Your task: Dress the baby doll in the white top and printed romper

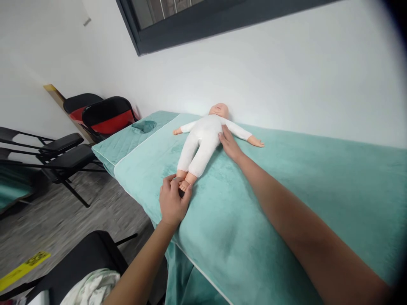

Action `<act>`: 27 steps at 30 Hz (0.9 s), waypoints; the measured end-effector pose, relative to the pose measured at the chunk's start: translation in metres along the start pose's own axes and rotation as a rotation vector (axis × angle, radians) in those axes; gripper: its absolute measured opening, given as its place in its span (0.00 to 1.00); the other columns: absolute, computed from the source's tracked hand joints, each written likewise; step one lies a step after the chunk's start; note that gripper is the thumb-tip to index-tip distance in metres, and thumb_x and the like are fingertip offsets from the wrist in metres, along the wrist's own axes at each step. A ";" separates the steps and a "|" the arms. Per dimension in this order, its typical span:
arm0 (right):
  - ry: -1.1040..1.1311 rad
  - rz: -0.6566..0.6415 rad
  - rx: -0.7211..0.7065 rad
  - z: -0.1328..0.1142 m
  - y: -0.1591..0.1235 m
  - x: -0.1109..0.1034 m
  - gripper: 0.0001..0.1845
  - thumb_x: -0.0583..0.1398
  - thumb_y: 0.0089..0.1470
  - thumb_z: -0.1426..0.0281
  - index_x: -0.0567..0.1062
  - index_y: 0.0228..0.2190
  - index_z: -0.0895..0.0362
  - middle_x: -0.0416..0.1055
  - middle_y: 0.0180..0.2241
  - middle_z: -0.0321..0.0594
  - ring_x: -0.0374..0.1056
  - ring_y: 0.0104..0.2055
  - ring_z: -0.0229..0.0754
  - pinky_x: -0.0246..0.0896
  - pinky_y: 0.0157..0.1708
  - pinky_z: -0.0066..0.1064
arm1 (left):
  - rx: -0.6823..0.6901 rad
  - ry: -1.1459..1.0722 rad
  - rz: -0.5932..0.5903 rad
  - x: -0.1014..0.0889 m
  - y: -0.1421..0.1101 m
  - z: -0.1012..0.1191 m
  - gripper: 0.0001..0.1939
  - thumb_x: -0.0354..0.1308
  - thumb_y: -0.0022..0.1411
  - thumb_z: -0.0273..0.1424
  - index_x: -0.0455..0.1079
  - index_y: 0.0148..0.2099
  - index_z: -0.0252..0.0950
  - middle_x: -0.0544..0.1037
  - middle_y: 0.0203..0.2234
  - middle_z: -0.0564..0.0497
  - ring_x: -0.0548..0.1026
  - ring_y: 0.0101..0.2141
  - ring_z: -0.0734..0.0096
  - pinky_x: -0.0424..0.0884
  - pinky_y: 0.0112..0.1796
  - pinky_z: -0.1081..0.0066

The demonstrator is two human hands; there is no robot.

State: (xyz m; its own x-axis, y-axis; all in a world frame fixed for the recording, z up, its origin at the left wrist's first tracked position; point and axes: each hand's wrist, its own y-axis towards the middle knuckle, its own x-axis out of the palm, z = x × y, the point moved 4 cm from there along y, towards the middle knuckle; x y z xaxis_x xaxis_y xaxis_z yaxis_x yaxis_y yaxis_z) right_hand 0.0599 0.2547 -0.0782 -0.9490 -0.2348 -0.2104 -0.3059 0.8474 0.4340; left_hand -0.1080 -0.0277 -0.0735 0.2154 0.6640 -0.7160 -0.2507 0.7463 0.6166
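Observation:
A baby doll (pixel 207 131) in a white body suit lies on its back on a green padded bed (pixel 235 212), arms spread wide and head toward the wall. My left hand (pixel 173 199) is closed around the doll's feet, with the toes of one foot showing between thumb and fingers. Against the side of the doll's torso, under its outstretched arm, rests my right hand (pixel 229 144). The fingers of that hand are stretched out, with the thumb apart from them, and they touch the white cloth without wrapping round it.
A white wall (pixel 286 76) with a dark-framed window (pixel 190 29) runs behind the bed. Black folding chairs (pixel 110 114) stand at the left. A nearer black chair (pixel 92 254) at the lower left holds a patterned cloth (pixel 95 288). The bed's face hole (pixel 144 126) is at its left end.

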 end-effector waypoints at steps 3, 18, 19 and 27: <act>0.041 -0.032 0.032 -0.013 -0.019 -0.002 0.56 0.52 0.53 0.34 0.53 0.70 0.58 0.40 0.73 0.46 0.36 0.75 0.48 0.30 0.73 0.44 | 0.006 0.014 0.001 0.000 0.000 0.000 0.15 0.56 0.66 0.41 0.69 0.48 0.37 0.70 0.51 0.40 0.74 0.49 0.54 0.73 0.47 0.55; -1.082 -0.215 0.012 -0.136 -0.371 -0.182 0.25 0.48 0.69 0.59 0.66 0.61 0.53 0.59 0.68 0.45 0.52 0.71 0.49 0.46 0.69 0.53 | 0.055 0.045 0.119 -0.016 -0.022 0.034 0.31 0.51 0.68 0.39 0.56 0.67 0.27 0.56 0.68 0.27 0.49 0.70 0.40 0.45 0.65 0.37; -1.182 -0.176 0.061 -0.140 -0.393 -0.210 0.25 0.49 0.69 0.58 0.67 0.60 0.54 0.60 0.67 0.46 0.53 0.70 0.51 0.47 0.68 0.55 | 0.114 0.064 0.086 -0.016 -0.029 0.047 0.30 0.50 0.69 0.38 0.56 0.67 0.27 0.55 0.69 0.28 0.47 0.70 0.40 0.42 0.65 0.35; -1.789 0.054 0.306 -0.191 -0.471 -0.352 0.17 0.54 0.61 0.69 0.75 0.49 0.59 0.68 0.58 0.56 0.65 0.59 0.62 0.62 0.51 0.53 | 0.474 -0.037 -0.447 0.015 -0.078 0.165 0.23 0.39 0.69 0.24 0.68 0.59 0.35 0.70 0.63 0.40 0.64 0.65 0.55 0.50 0.66 0.44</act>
State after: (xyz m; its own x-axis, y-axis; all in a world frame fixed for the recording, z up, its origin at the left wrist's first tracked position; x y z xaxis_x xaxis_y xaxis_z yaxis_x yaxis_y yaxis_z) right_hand 0.5235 -0.1527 -0.0407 0.3244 0.3559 -0.8764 -0.0617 0.9325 0.3558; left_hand 0.0699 -0.0683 -0.0780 0.2367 0.2793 -0.9306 0.3122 0.8851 0.3450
